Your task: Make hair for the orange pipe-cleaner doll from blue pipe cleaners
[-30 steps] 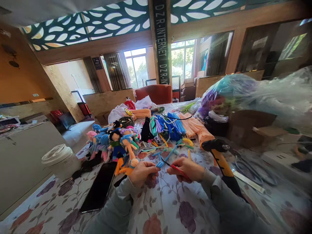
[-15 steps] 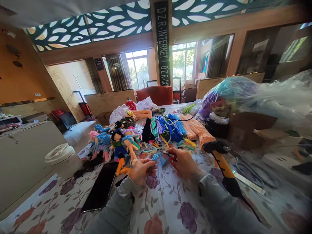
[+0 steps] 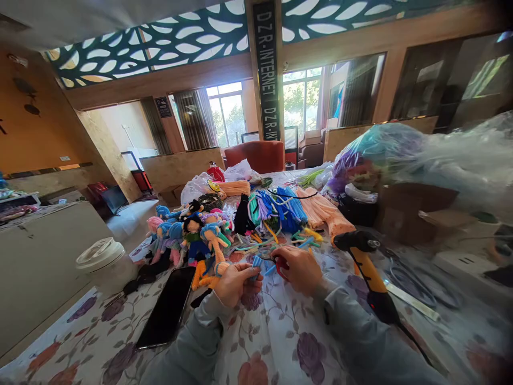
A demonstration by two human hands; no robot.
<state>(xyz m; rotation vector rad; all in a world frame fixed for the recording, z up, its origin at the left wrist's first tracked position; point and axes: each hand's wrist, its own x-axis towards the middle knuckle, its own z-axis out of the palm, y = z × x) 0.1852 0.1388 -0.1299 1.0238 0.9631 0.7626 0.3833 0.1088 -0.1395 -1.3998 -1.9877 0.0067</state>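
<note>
My left hand [image 3: 236, 283] pinches a short piece of light blue pipe cleaner [image 3: 256, 263] above the floral tablecloth [image 3: 280, 342]. My right hand [image 3: 298, 267] is closed around red-handled scissors [image 3: 279, 262], whose tip points at the blue piece. The two hands almost meet at the middle of the table. Just beyond them lies a scatter of cut pipe cleaner bits [image 3: 276, 243] in several colours. An orange doll [image 3: 206, 272] lies right beside my left hand.
A group of pipe cleaner dolls [image 3: 188, 232] stands at left, with a black phone [image 3: 168, 306] and a white lidded jar [image 3: 102, 262] nearer me. Bundles of blue and peach pipe cleaners [image 3: 296, 208] lie behind. A yellow-and-black glue gun [image 3: 366, 267] stands at right beside plastic bags [image 3: 401, 155].
Both hands moved away from me toward the scatter of cut pieces and now sit closer together. The scissors, earlier stretched out toward the blue piece, are now tucked in my right hand.
</note>
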